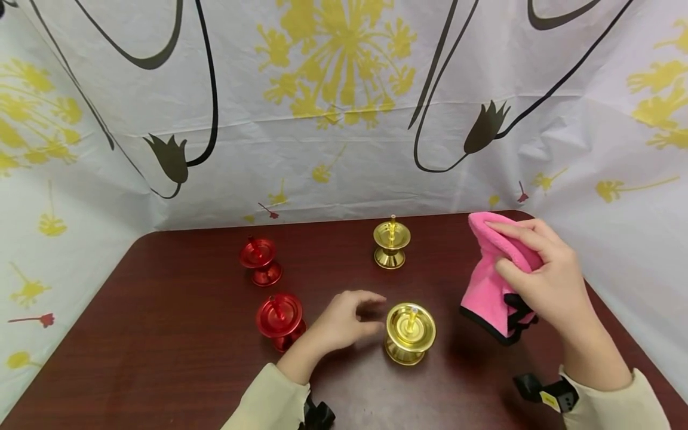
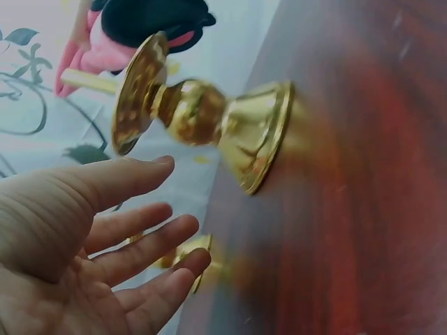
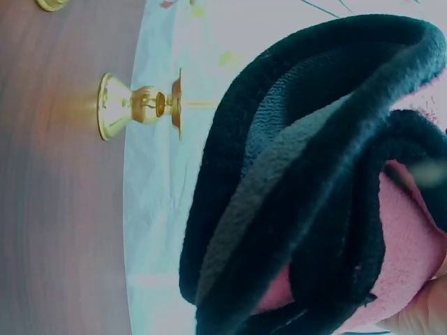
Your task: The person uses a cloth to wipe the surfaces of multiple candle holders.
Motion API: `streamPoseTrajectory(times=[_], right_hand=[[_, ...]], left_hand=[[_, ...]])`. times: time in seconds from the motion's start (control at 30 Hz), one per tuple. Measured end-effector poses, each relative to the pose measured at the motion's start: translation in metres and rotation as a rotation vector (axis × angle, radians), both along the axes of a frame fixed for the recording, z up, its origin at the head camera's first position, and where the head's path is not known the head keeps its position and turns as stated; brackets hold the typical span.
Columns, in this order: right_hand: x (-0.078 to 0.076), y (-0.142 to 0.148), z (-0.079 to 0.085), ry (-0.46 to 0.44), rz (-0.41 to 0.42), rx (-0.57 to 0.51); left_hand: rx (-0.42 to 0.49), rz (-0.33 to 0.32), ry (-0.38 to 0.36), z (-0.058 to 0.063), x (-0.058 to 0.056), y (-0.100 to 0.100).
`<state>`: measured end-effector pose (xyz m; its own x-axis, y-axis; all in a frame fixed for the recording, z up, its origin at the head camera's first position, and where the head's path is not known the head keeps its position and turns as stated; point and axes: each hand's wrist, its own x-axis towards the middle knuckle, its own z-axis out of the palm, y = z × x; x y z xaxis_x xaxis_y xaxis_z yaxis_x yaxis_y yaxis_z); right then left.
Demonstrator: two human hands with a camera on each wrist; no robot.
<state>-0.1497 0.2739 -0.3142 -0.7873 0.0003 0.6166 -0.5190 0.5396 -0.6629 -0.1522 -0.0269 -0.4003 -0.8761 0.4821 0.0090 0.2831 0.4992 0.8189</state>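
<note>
My right hand grips a pink cloth piece with black trim, held up over the right side of the table. In the right wrist view, folds of its black edging fill much of the picture. My left hand reaches beside the near gold candle holder, fingers spread and bent loosely with nothing in them. The left wrist view shows that holder's stem just past the thumb, apart from it. Farther back stands a second gold candle holder.
Two red candle holders, one nearer and one farther back, stand left of my left hand. The dark wooden table ends at a white flower-printed sheet hanging behind and along both sides.
</note>
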Motion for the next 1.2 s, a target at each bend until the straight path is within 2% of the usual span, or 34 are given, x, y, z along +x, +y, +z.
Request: streamPoseTrajectory(times=[0.13,0.3,0.5,0.6,0.73,0.87,1.07,1.2], right_hand=[[-0.007,0.004,0.001,0.006,0.002,-0.025],[-0.015,0.008,-0.001,-0.017,-0.039,-0.047],[-0.030,0.010,-0.006,-0.025,-0.071,-0.070],[-0.038,0.010,-0.011,-0.041,-0.068,-0.077],[-0.044,0.012,-0.017,-0.078,-0.054,-0.083],[-0.047,0.013,-0.022,-0.113,-0.040,-0.090],[-0.055,0.017,-0.030,-0.186,-0.060,-0.074],[-0.062,0.017,-0.034,-0.209,-0.071,-0.078]], left_hand=[[0.057,0.097,-0.009,0.001,-0.007,-0.002],[0.126,0.248,0.021,-0.003,-0.020,0.006],[0.195,0.372,0.017,-0.007,-0.041,0.023],[0.255,0.422,-0.008,-0.008,-0.053,0.028],[0.315,0.464,-0.035,-0.011,-0.070,0.031],[0.302,0.490,-0.054,-0.015,-0.085,0.035],[0.294,0.520,-0.058,-0.016,-0.098,0.042],[0.278,0.504,-0.078,-0.017,-0.106,0.046]])
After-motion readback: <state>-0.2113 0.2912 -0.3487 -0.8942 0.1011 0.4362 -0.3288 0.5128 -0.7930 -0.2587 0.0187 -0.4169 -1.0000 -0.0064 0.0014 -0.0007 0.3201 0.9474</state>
